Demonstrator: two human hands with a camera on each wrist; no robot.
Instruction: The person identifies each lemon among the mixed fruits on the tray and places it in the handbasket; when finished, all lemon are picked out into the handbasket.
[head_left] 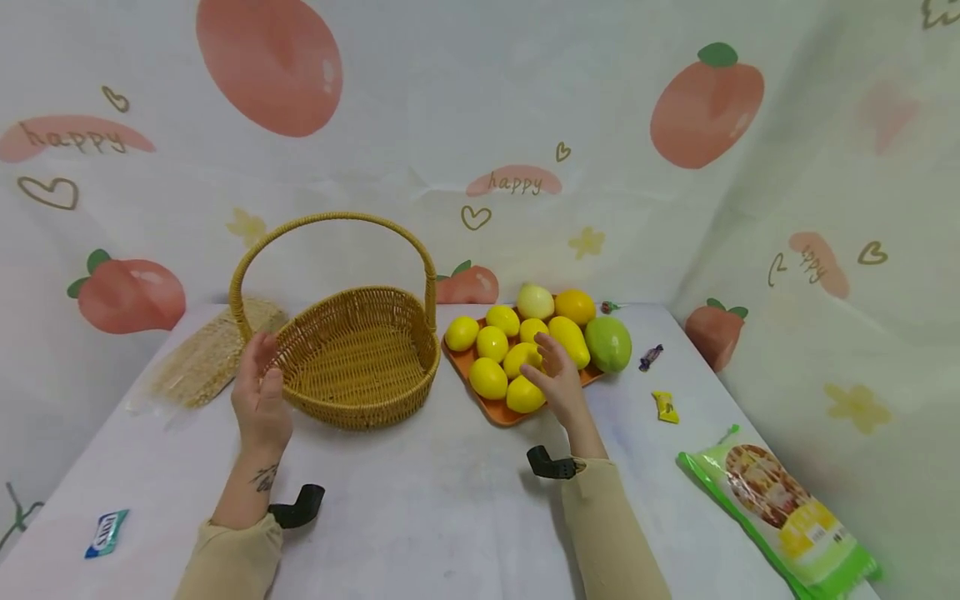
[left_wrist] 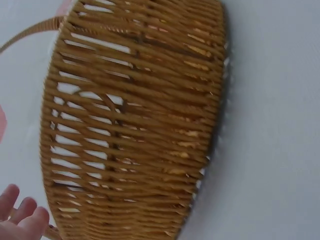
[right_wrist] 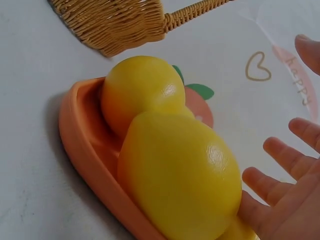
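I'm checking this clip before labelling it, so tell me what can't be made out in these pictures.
- Head view: whether the right hand touches a lemon; the hand covers the contact.
- Head view: print on the blue packet, too small.
- Left wrist view: left hand cut off by the corner; the basket fills the frame.
- Right wrist view: the orange tray cut off at the bottom edge.

Basket (head_left: 360, 358): woven wicker, matt, ribbed and rough, with open gaps in the wall. Lemons (head_left: 491, 343): smooth, glossy skin with highlights, probably plastic. Tray (right_wrist: 90, 145): orange, smooth, matt plastic. Table cover (head_left: 450, 500): white, matt, cloth-like. Snack bag (head_left: 780, 508): glossy plastic film. Backdrop (head_left: 480, 125): printed matt fabric.
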